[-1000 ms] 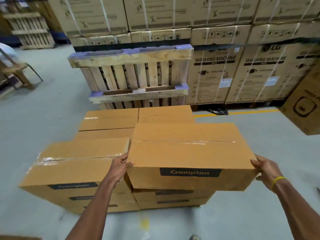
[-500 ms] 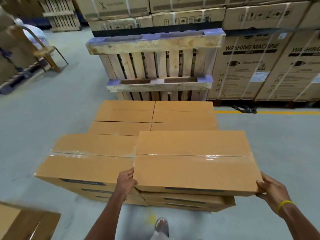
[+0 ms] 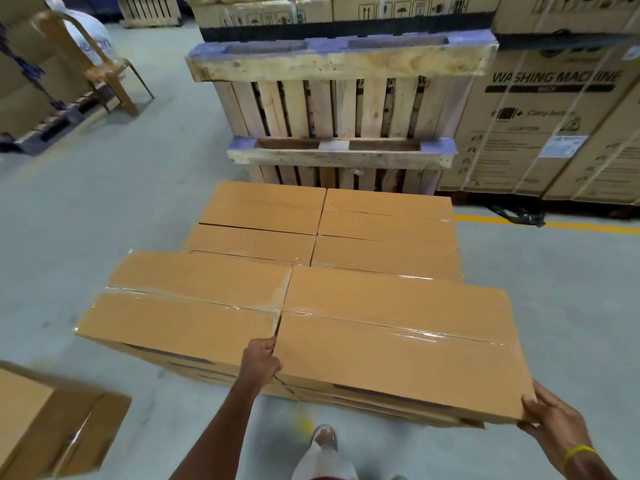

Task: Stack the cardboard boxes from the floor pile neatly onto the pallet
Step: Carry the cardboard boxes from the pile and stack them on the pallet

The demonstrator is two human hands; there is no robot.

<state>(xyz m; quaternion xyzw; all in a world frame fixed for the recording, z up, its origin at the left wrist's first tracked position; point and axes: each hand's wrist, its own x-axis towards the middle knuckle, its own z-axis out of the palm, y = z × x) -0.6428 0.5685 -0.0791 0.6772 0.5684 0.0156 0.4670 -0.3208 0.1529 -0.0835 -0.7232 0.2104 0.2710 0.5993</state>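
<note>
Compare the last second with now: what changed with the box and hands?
The held cardboard box came down from above the stack to about level with the neighbouring box. Left hand and right hand still grip its ends. The rear boxes and upright pallets stayed put.

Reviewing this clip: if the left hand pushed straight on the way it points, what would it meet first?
Likely the neighbouring tan taped cardboard box. The left hand, gripping the near left corner of the held tan cardboard box, points into the narrow seam between the two. Depth there is unclear.
</note>
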